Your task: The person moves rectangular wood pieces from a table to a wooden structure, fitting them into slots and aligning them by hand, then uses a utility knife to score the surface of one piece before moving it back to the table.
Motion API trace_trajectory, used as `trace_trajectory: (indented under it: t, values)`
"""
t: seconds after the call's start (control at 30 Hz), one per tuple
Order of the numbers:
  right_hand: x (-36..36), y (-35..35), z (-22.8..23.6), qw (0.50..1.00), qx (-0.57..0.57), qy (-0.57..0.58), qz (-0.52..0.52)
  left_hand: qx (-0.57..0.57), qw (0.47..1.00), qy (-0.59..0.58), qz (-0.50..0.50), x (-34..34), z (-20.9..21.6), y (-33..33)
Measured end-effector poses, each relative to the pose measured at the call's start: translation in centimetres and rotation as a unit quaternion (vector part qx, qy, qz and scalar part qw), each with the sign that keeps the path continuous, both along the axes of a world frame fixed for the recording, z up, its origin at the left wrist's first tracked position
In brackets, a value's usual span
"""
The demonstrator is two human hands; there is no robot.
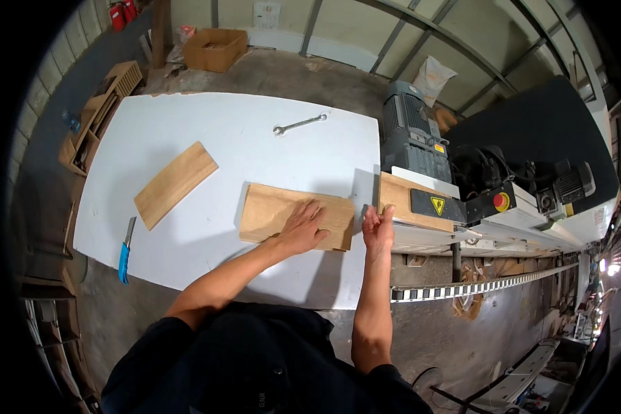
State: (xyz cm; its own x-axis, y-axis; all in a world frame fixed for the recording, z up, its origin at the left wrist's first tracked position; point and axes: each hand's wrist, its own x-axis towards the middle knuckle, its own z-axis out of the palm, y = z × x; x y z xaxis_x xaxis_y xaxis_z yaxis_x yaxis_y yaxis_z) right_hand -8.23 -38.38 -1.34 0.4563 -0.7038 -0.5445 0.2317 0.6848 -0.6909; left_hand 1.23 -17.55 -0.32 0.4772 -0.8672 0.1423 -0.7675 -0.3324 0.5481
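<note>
My left hand lies on a flat wooden board near the right side of the white table, its fingers stretched out over the top. At the table's right edge, my right hand grips the near left corner of another wooden board, which sticks out of the machine. The thumb rests at that corner; part of the fingers is hard to make out. A third wooden board lies slanted at the table's left, apart from both hands.
A knife with a blue handle lies at the left edge of the white table. A wrench rests at the far side. The machine on the right has a motor, a red stop button and a toothed chain.
</note>
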Motion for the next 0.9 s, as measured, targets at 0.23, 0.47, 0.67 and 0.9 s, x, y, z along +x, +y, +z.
trace_trajectory:
  t: [0.23,0.47,0.67,0.9]
  values:
    - [-1.8,2.0,-1.5,0.993,0.031,-0.097,0.067,-0.100,0.980,0.171,-0.021,-0.8,3.0,0.6]
    - [-5.0,14.6,3.0,0.979,0.010,0.031,0.200,-0.278,0.778,0.541,0.156,-2.1,0.6,1.1]
    - [-6.5,6.3,0.9,0.999,-0.043,0.018,-0.007,-0.205,0.767,0.583,0.173,1.2,1.1,7.3]
    - [-7.2,9.8,1.8,0.960,-0.049,0.078,0.264,-0.203,0.828,0.446,0.273,4.0,0.8,10.4]
